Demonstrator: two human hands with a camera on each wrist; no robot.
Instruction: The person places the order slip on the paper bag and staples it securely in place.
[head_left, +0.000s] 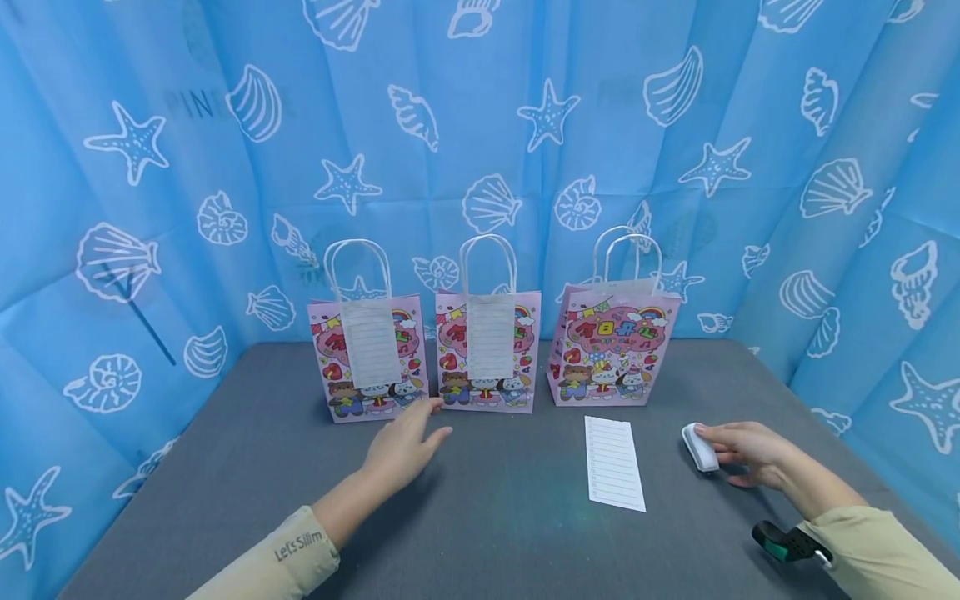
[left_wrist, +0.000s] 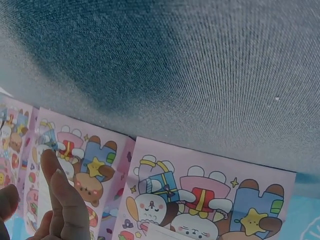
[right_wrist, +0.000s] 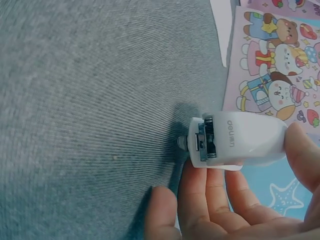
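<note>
While the right hand (head_left: 753,452) grips the stapler (head_left: 700,448), the left hand (head_left: 401,444) holds nothing, fingers loose. One loose slip (head_left: 615,463) lies at the stapler's nine o'clock, the right-hand bag (head_left: 607,360) at twelve from it. Judged step: slip-fastening; next calls for bringing slip to bag.

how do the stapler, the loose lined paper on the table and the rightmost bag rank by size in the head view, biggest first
1. Rightmost bag
2. Loose lined paper
3. White stapler, partly covered by the right hand
</note>
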